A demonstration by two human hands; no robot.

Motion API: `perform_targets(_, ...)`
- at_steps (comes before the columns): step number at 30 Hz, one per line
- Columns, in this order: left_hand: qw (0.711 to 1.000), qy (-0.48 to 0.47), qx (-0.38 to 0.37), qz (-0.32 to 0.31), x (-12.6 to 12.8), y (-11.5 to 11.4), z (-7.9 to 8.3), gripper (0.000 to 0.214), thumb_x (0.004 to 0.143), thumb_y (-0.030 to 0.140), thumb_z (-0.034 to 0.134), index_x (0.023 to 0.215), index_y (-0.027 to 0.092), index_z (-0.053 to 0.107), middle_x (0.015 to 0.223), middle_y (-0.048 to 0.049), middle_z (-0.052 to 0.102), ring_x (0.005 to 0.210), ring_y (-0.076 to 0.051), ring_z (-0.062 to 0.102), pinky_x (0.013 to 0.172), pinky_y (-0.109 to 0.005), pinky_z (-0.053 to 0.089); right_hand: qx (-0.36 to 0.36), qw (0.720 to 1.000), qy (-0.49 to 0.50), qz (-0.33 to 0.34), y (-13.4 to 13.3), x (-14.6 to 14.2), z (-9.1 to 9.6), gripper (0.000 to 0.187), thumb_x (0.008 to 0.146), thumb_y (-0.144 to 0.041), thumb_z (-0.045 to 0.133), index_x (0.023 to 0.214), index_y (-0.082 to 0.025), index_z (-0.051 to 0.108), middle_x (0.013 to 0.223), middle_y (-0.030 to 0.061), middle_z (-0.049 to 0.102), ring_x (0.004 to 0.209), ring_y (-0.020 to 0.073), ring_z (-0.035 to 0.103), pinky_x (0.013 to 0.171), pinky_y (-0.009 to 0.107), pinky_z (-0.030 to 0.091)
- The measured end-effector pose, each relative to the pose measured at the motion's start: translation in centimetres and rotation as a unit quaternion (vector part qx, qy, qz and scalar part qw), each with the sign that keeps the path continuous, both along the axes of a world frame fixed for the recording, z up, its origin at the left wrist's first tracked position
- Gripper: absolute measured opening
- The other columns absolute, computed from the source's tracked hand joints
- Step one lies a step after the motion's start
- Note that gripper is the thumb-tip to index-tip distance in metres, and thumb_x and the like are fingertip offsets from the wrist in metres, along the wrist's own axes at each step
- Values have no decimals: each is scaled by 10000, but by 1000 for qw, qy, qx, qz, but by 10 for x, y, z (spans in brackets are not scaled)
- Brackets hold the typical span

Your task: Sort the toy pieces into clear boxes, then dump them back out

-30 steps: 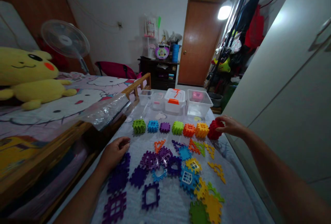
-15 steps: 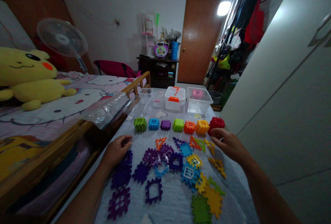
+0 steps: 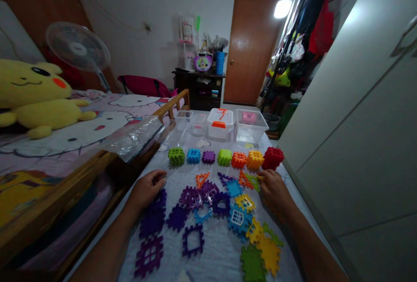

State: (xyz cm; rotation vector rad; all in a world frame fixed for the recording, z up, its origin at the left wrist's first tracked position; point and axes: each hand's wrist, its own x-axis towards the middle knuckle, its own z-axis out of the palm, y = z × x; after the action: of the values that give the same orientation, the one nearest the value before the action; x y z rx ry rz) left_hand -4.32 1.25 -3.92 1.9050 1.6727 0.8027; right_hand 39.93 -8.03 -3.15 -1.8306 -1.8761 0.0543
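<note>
The cloth-covered surface (image 3: 221, 269) fills the lower middle of the frame. At its far end, an open clear bin (image 3: 249, 136) and a lidded container (image 3: 219, 132) stand beyond the pieces, perhaps to leave working room nearer the person.

The left hand (image 3: 149, 190) rests over purple tiles at lower left, its thumb and fingers slightly apart with nothing visible between them; it seems idle. The right hand (image 3: 274, 188), right of centre, has its fingertips together at a small yellow piece (image 3: 259, 177). The hand hides most of it, so I cannot tell whether it is gripped or only touched.

Seven single-colour stacks, from a green stack (image 3: 176, 157) to a red stack (image 3: 273, 158), form a row across the centre, probably spaced to keep colours distinct. Nearer, a blue window tile (image 3: 239, 220) overlaps its neighbours, and a smaller orange triangle (image 3: 245, 180) lies beyond; their mixed angles suggest unsorted pieces.
</note>
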Motion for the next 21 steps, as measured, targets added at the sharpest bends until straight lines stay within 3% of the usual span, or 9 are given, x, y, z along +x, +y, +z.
perform_targets(8, 1000, 1, -2, 0, 1, 0, 1, 451, 713, 548, 525, 943, 193, 680, 787, -22, 707, 740, -220, 659, 691, -295, 499, -8, 997, -16, 69, -1, -21, 6, 185, 850, -230, 573, 967, -206, 714, 998, 91, 638, 946, 256, 540, 857, 392, 431)
perform_targets(21, 1000, 4, -1, 4, -1, 2, -3, 463, 725, 542, 526, 968, 184, 692, 842, -33, 730, 785, -229, 674, 721, -298, 506, -17, 997, -50, 56, 3, -30, 3, 17, 821, -222, 604, 824, -211, 617, 905, 72, 604, 879, 252, 519, 776, 364, 407)
